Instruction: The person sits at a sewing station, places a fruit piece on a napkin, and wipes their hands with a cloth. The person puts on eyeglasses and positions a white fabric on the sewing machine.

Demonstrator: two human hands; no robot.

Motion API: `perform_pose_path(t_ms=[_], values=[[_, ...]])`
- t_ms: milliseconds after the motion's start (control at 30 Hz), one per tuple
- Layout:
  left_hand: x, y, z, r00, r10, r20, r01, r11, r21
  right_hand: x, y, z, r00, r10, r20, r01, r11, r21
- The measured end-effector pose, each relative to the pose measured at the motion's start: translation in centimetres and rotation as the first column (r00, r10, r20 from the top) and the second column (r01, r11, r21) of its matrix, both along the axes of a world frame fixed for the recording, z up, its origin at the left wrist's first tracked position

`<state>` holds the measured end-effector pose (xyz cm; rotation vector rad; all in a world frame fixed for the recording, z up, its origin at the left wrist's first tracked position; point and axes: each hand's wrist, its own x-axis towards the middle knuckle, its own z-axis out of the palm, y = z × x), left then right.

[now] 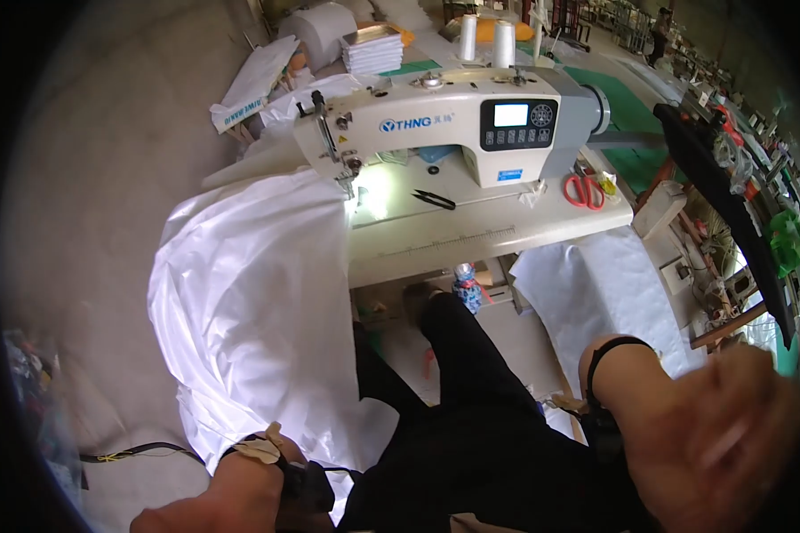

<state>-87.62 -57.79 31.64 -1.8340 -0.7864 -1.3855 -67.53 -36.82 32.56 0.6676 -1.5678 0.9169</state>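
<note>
My right hand (729, 435) is raised at the lower right, smeared by motion, with a dark band at its wrist; whether its fingers hold anything cannot be made out. At the bottom left, my left hand (209, 506) is partly cut off by the frame edge, its fingers not clearly visible, beside the lower end of a large white sheet (258, 293). This glossy sheet hangs in folds from the needle end of a white sewing machine (427, 120). Black tweezers (435, 200) and red-handled scissors (584, 191) lie on the machine bed.
Two thread cones (486, 41) stand behind the machine, near a stack of white packets (373, 51). More white material (587, 289) hangs at the right, under the table. A patterned bottle (467, 289) is below the table edge. A person (660, 35) stands far back.
</note>
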Motion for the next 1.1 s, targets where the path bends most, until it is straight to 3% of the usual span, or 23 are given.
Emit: perform_pose_path(t_ms=[67,133,167,200,233,267,333,367,400,433,467,500,567,600,667,700,867,933,1000,1033,1067,1100], values=[[-0.9,1.1,-1.0,0.999,0.048,0.010,-0.049,0.995,0.082,-2.1,0.1,-2.7,0.999,-0.027,-0.033,0.018,0.967,-0.253],[-3.3,4.5,-3.1,0.840,0.250,0.482,-0.345,0.931,0.118,-6.1,-0.1,-6.7,0.984,0.039,0.172,0.079,0.772,-0.631],[-6.6,3.7,-5.2,0.734,0.485,0.476,-0.435,0.873,-0.219,-8.7,2.5,-10.2,0.927,0.015,0.375,0.127,0.928,-0.352],[-8.3,5.3,-5.9,0.642,0.521,0.562,-0.266,0.839,-0.474,-11.5,2.9,-14.2,0.808,0.238,0.539,0.067,0.872,-0.485],[-11.6,6.6,-7.8,0.523,0.670,0.527,-0.203,0.699,-0.686,-14.4,3.1,-18.7,0.551,0.203,0.810,0.232,0.894,-0.382],[-15.8,7.5,-11.5,0.527,0.744,0.410,-0.239,0.594,-0.768,-16.2,3.7,-23.2,0.179,0.264,0.948,0.255,0.918,-0.304],[-23.1,7.3,-20.2,0.454,0.891,-0.001,-0.482,0.245,-0.841,-18.8,2.6,-30.0,0.014,0.267,0.964,0.250,0.932,-0.262],[-23.9,7.4,-21.6,0.455,0.890,0.000,-0.490,0.250,-0.835,-19.4,1.4,-31.3,0.031,0.325,0.945,0.203,0.924,-0.324],[-24.5,7.4,-22.5,0.325,0.942,-0.084,-0.441,0.072,-0.894,-20.2,0.1,-32.1,0.047,0.382,0.923,0.153,0.910,-0.385],[-25.1,7.3,-23.4,0.197,0.963,-0.183,-0.363,-0.102,-0.926,-21.5,-1.1,-32.5,0.139,0.536,0.832,-0.008,0.841,-0.541],[-26.2,7.1,-24.6,0.199,0.963,-0.182,-0.370,-0.098,-0.924,-22.6,-2.2,-32.9,0.198,0.680,0.706,-0.181,0.733,-0.655],[-27.5,6.9,-25.8,0.199,0.950,-0.239,-0.364,-0.155,-0.918,-23.3,-3.2,-33.3,0.207,0.676,0.707,-0.180,0.737,-0.652],[-28.9,7.3,-25.8,0.202,0.931,-0.305,-0.340,-0.225,-0.913,-24.4,-4.6,-34.0,0.014,0.764,0.645,0.014,0.645,-0.764],[-29.6,7.5,-25.5,0.209,0.930,-0.304,-0.338,-0.223,-0.914,-24.9,-5.1,-34.2,0.016,0.764,0.645,0.021,0.645,-0.764],[-31.5,8.3,-25.0,0.247,0.895,-0.371,-0.317,-0.287,-0.904,-25.2,-6.0,-33.6,-0.123,0.907,0.403,0.022,0.409,-0.912],[-32.4,8.4,-24.9,0.265,0.888,-0.377,-0.312,-0.291,-0.904,-25.3,-6.5,-33.1,-0.120,0.957,0.264,0.099,0.276,-0.956],[-36.3,10.2,-24.4,0.309,0.853,-0.421,-0.311,-0.328,-0.892,-24.3,-4.4,-29.7,-0.177,0.948,0.263,0.020,0.270,-0.963],[-36.9,10.4,-24.2,0.351,0.846,-0.402,-0.332,-0.289,-0.898,-23.6,-4.2,-30.1,-0.215,0.935,0.281,-0.020,0.284,-0.959],[-36.4,10.0,-24.3,0.359,0.832,-0.423,-0.351,-0.300,-0.887,-23.0,-3.9,-30.9,-0.409,0.813,0.414,-0.097,0.412,-0.906],[-36.0,9.9,-24.4,0.374,0.819,-0.435,-0.374,-0.296,-0.879,-22.6,-3.8,-31.0,-0.415,0.814,0.407,-0.095,0.407,-0.909],[-35.7,9.0,-24.8,0.372,0.818,-0.438,-0.368,-0.304,-0.879,-22.2,-3.7,-31.1,-0.350,0.788,0.506,-0.084,0.511,-0.855],[-35.1,7.4,-25.4,0.430,0.800,-0.420,-0.424,-0.232,-0.875,-21.8,-4.0,-31.3,-0.288,0.749,0.596,-0.067,0.606,-0.793]])
